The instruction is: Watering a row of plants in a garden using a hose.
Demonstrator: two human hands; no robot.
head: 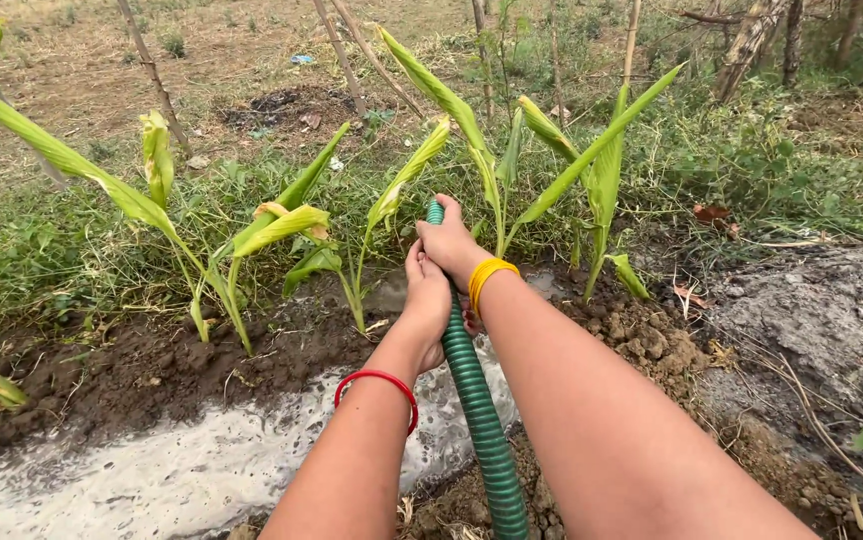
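light: soft, even daylight | shadows: faint | focus: sharp | edges: slight bend

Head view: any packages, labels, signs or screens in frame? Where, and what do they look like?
No labels, signs or screens.
Blue scrap: far back on bare ground, upper middle; small, flat, light blue, maybe litter; too small to tell.
Nothing printed on the green ribbed hose in both hands (left, right).

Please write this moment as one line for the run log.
left hand: grips green hose | right hand: grips hose near its end | water: foamy, on soil by plants
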